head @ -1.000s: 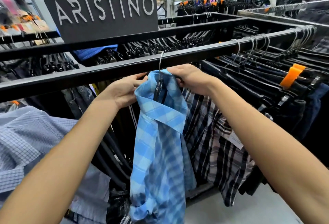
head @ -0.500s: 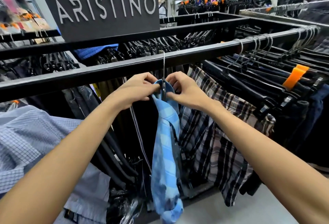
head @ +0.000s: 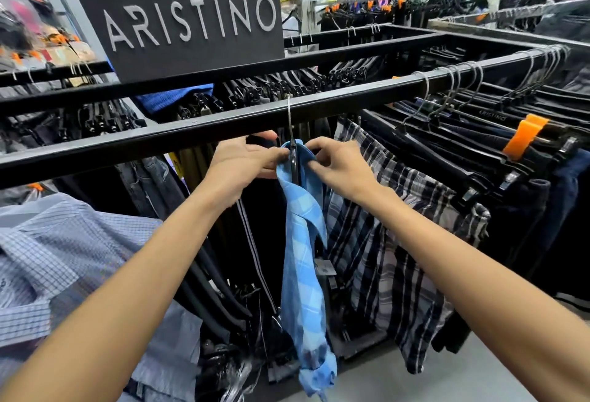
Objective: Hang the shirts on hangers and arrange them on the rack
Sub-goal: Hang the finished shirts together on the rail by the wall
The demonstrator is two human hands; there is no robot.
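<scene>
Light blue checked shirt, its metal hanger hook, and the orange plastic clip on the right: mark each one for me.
Light blue checked shirt [head: 303, 242]: head view, on the hanging body below the collar.
Metal hanger hook [head: 289, 117]: head view, on the wire shank against the black rail.
Orange plastic clip [head: 523, 136]: head view, on its middle.

Rack rail [head: 191, 133] runs left to right; a hanger [head: 290, 120] hooks over its middle, carrying a shirt [head: 303, 242]. Left hand [head: 245, 162] and right hand [head: 338, 165] flank the collar. A plaid shirt [head: 399, 242] hangs right; a sign [head: 188, 18] stands behind.
</scene>
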